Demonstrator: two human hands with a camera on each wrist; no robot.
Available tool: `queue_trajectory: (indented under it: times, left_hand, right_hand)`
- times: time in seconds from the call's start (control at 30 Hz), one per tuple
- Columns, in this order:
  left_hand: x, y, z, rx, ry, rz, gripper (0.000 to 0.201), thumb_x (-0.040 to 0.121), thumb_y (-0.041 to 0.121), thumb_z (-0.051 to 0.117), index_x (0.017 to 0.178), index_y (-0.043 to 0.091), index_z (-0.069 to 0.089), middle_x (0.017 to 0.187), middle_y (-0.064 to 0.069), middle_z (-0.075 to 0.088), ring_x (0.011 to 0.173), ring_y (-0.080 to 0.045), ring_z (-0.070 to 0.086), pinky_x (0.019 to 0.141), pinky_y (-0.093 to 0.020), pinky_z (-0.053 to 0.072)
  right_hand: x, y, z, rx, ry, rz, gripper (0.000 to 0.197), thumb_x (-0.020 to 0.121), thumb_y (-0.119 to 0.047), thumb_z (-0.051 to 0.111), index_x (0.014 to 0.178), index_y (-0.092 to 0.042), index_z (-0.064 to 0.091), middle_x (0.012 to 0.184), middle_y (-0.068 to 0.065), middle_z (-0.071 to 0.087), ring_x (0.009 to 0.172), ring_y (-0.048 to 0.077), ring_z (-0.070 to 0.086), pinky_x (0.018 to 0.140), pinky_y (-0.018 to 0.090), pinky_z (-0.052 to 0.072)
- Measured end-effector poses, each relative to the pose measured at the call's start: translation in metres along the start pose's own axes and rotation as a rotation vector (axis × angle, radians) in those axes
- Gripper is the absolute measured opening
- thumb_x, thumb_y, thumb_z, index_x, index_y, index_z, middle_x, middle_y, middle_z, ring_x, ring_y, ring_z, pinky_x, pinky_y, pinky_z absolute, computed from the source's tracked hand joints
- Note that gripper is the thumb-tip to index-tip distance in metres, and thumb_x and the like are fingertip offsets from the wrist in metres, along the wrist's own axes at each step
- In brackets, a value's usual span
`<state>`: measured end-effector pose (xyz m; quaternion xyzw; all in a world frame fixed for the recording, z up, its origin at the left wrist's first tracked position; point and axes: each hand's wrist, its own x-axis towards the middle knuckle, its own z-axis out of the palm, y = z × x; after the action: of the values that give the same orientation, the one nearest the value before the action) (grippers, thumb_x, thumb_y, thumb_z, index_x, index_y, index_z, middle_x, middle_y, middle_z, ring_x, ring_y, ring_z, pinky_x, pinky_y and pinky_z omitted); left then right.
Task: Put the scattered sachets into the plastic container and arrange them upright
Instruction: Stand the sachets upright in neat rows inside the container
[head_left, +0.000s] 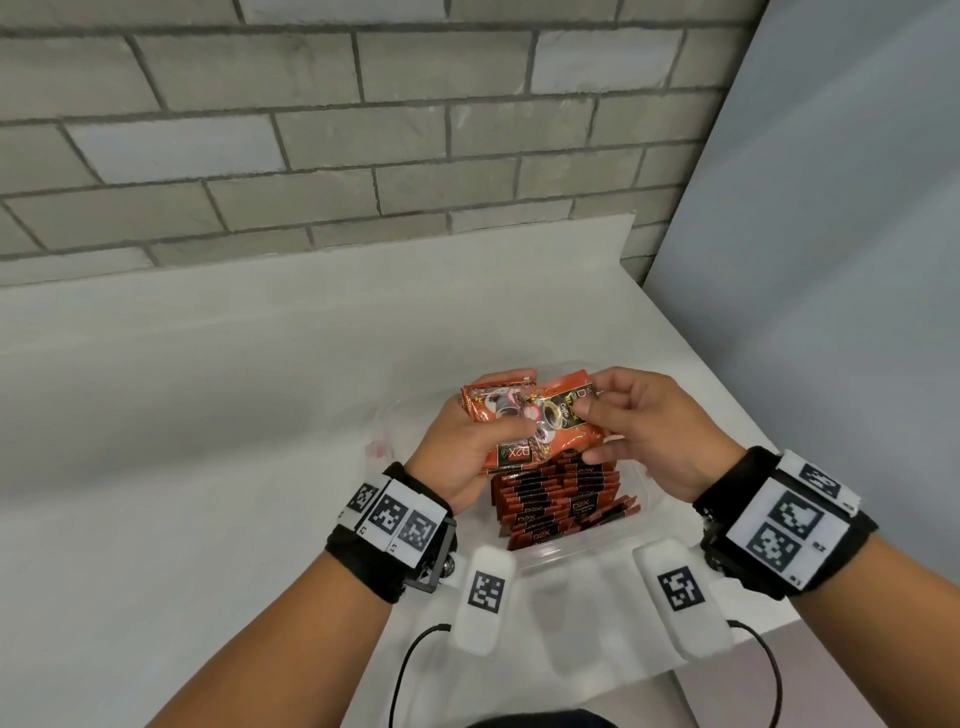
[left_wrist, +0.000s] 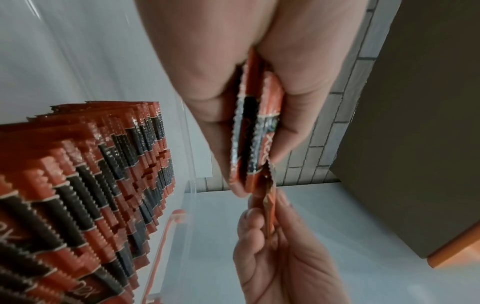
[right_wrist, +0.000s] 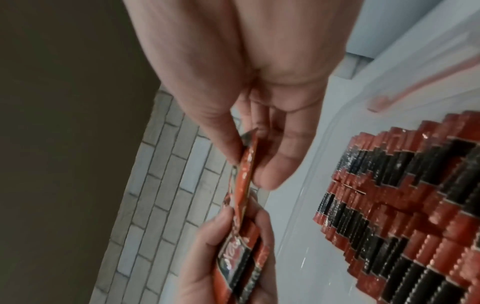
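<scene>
Both hands hover above a clear plastic container (head_left: 582, 553) that sits on a white counter (head_left: 208, 415) near its right corner. The left hand (head_left: 457, 452) curls its fingers and thumb round a small bunch of orange coffee sachets (head_left: 498, 415), held flat together above the far half of the container. The left wrist view shows at least two of these sachets edge-on (left_wrist: 246, 139), pressed between thumb and fingers. The right hand (head_left: 654, 431) pinches the front sachet (head_left: 566, 415) of that bunch at its right edge, thumb in front and fingertips behind; in the right wrist view this sachet (right_wrist: 245, 172) runs from the right fingers down into the left hand's grip (right_wrist: 228, 267).

Inside the container, rows of orange-and-black sachets (head_left: 561, 499) stand upright on edge, packed close against each other, filling the middle and near part. A strip of bare container floor (right_wrist: 298, 205) shows beside them.

A grey brick wall (head_left: 311, 130) rises behind the counter, and a pale panel (head_left: 831, 208) stands at the right.
</scene>
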<state>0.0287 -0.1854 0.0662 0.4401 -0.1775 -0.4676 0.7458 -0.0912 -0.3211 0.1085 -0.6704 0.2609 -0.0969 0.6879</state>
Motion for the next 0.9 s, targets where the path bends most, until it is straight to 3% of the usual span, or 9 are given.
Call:
queue_trajectory:
  times: [0.13,0.23,0.3,0.4,0.57,0.7,0.77,0.9]
  left_hand:
    - [0.0,-0.002,0.004,0.026,-0.002,0.031,0.052,0.069,-0.024,0.062,0.111,0.007,0.061,0.1,-0.014,0.072,0.092,-0.027,0.069,0.072,-0.035,0.057]
    - [0.001,0.0,0.007,0.039,0.012,0.019,0.053,0.066,-0.017,0.064,0.113,0.008,0.061,0.104,-0.017,0.07,0.093,-0.03,0.068,0.073,-0.037,0.057]
    - [-0.002,0.004,0.008,0.007,0.03,0.005,0.056,0.07,-0.013,0.062,0.12,0.012,0.058,0.097,-0.017,0.069,0.082,-0.03,0.068,0.067,-0.036,0.057]
    - [-0.01,0.012,0.003,-0.04,0.093,0.037,0.061,0.069,-0.001,0.061,0.125,0.021,0.056,0.082,-0.013,0.061,0.061,-0.024,0.059,0.058,-0.035,0.049]
    - [-0.023,0.018,-0.011,-0.06,0.124,0.068,0.051,0.071,0.011,0.063,0.121,0.02,0.058,0.08,-0.008,0.062,0.061,-0.022,0.059,0.058,-0.031,0.053]
    - [-0.028,0.019,-0.017,-0.045,0.156,0.064,0.052,0.066,0.011,0.07,0.116,0.018,0.06,0.077,-0.006,0.065,0.062,-0.021,0.06,0.058,-0.031,0.054]
    - [-0.028,0.018,-0.02,-0.05,0.173,0.059,0.046,0.07,0.012,0.065,0.116,0.017,0.061,0.079,-0.006,0.066,0.064,-0.021,0.06,0.06,-0.031,0.054]
    - [-0.026,0.017,-0.021,-0.058,0.188,0.039,0.042,0.074,0.012,0.061,0.116,0.017,0.061,0.082,-0.006,0.065,0.065,-0.021,0.061,0.061,-0.03,0.054]
  right_hand:
    - [0.0,0.001,-0.01,-0.024,-0.005,-0.031,0.007,0.086,-0.002,0.062,0.089,-0.007,0.065,0.073,0.005,0.071,0.061,0.013,0.068,0.049,0.019,0.054]
    - [0.002,-0.001,-0.015,-0.076,-0.014,-0.064,0.008,0.086,-0.004,0.062,0.091,-0.009,0.065,0.074,0.005,0.072,0.063,0.014,0.067,0.05,0.021,0.054]
    - [0.002,-0.002,-0.023,-0.149,0.002,-0.112,0.011,0.087,-0.005,0.062,0.093,-0.013,0.066,0.074,0.002,0.072,0.065,0.015,0.066,0.052,0.022,0.055]
    - [-0.003,-0.004,-0.04,-0.36,-0.008,-0.2,0.016,0.088,-0.006,0.061,0.092,-0.021,0.066,0.08,-0.007,0.073,0.071,0.01,0.067,0.061,0.022,0.054]
    - [-0.013,0.013,-0.059,-0.768,-0.187,-0.185,0.019,0.091,-0.009,0.061,0.093,-0.027,0.068,0.085,-0.01,0.072,0.079,0.011,0.069,0.077,0.035,0.056]
    - [-0.018,0.014,-0.057,-0.888,-0.318,-0.18,0.024,0.091,-0.012,0.061,0.093,-0.034,0.068,0.085,-0.024,0.068,0.081,0.0,0.064,0.074,0.011,0.045]
    - [-0.018,0.016,-0.051,-0.967,-0.392,-0.178,0.019,0.091,-0.013,0.061,0.097,-0.027,0.072,0.088,-0.021,0.069,0.08,-0.002,0.063,0.072,0.008,0.043]
    - [-0.016,0.025,-0.041,-1.152,-0.477,-0.141,0.021,0.093,-0.019,0.058,0.106,-0.027,0.072,0.096,-0.019,0.065,0.082,-0.004,0.056,0.075,0.01,0.041]
